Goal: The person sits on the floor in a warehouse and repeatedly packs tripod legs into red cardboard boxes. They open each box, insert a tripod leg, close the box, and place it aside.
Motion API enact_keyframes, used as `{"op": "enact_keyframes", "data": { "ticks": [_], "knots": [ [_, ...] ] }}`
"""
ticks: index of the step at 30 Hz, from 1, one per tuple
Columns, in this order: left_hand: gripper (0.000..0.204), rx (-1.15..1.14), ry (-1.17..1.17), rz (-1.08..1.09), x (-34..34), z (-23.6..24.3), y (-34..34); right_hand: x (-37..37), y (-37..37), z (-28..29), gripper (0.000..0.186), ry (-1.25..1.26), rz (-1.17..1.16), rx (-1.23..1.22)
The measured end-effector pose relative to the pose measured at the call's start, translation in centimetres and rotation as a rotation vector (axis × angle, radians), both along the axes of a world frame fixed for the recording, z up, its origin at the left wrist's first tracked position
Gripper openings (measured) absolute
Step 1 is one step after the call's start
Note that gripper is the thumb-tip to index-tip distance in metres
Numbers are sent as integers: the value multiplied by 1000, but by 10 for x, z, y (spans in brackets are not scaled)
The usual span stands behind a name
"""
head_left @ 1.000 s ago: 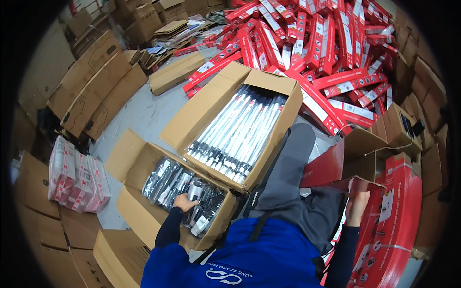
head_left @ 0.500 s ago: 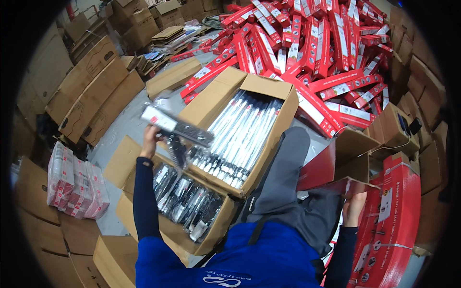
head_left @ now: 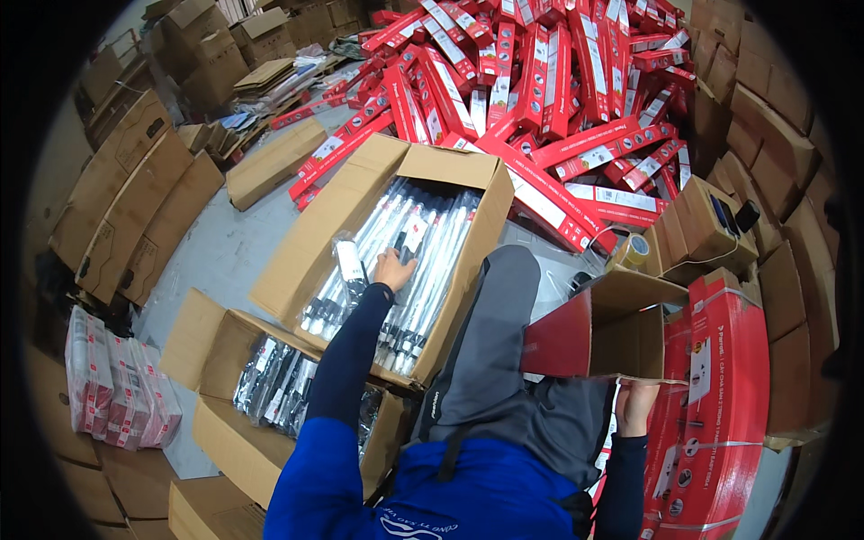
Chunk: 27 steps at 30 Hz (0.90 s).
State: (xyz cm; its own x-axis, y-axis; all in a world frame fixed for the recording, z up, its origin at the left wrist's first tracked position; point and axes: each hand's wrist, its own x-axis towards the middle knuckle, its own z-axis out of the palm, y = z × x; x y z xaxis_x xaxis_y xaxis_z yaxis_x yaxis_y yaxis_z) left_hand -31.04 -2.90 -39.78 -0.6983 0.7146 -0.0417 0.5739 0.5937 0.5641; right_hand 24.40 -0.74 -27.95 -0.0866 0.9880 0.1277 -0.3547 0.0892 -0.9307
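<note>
My left hand (head_left: 394, 268) reaches over a brown carton (head_left: 279, 279) packed with silver poles (head_left: 443, 281) in clear plastic. Its fingers are closed on a plastic-wrapped black part (head_left: 413, 233) with a white label, partly hidden by the hand. Beside the wrist, another bagged black part (head_left: 349, 262) with a white label rests on the poles. My right hand (head_left: 635, 407) grips the lower edge of a long red box (head_left: 560, 335), whose open brown inside faces up; some of its fingers are hidden. Under my left arm, a second carton (head_left: 236, 450) holds several bagged black parts (head_left: 274, 382).
Red boxes (head_left: 558, 76) lie heaped on the floor at the back. Strapped red boxes (head_left: 727, 396) stand at the right, near a tape roll (head_left: 634, 252). Pink-and-white wrapped packs (head_left: 121, 382) stand at the left. Brown cartons (head_left: 126, 225) line both sides.
My left hand has moved right and down from above the black-parts carton to over the poles, bringing bagged parts along. The red box has turned so its open inside shows more.
</note>
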Motion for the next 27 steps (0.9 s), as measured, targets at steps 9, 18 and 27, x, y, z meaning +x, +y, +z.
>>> {"op": "enact_keyframes", "data": {
  "ticks": [9,18,27],
  "knots": [
    [76,278,-394,129,-19,-31,46,36,11,-58,29,-8,-126,-242],
    [75,-3,-520,-111,4,0,63,19,0,-20,32,-43,-79,-176],
    [119,81,-1009,-30,10,-8,80,-7,-12,31,34,9,-86,-141]
  ]
}}
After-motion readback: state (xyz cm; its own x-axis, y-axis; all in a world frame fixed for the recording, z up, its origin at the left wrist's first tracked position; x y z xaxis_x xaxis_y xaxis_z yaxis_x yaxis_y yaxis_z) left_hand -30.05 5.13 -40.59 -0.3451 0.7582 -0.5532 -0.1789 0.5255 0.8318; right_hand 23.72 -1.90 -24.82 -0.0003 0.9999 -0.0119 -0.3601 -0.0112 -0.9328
